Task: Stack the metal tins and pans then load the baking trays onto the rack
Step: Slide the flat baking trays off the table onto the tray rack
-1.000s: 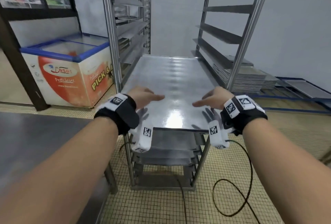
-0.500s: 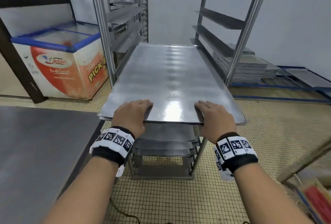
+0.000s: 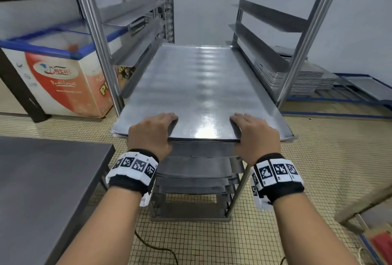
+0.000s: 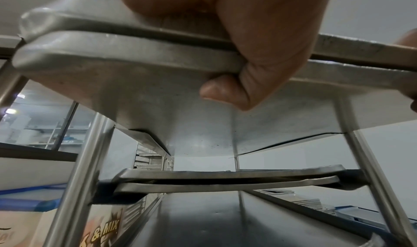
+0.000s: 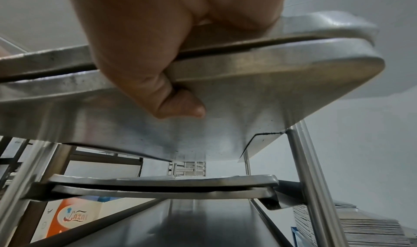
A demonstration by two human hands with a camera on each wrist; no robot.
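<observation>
As the left hand (image 3: 151, 132) and right hand (image 3: 255, 135) each grasp two stacked trays (image 3: 197, 86) at the rack (image 3: 96, 38), 12 o'clock, uneven pushing risks jamming them on the runners.

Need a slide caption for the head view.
Both hands, left hand and right hand, grip two stacked trays on the rack.

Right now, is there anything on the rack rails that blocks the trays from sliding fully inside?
Nothing visible blocks them. Left hand and right hand grip the front edge of two stacked trays, which sit on the rack rails. The rails ahead look bare up to the trays' far edge; the space beyond is hidden.
</observation>
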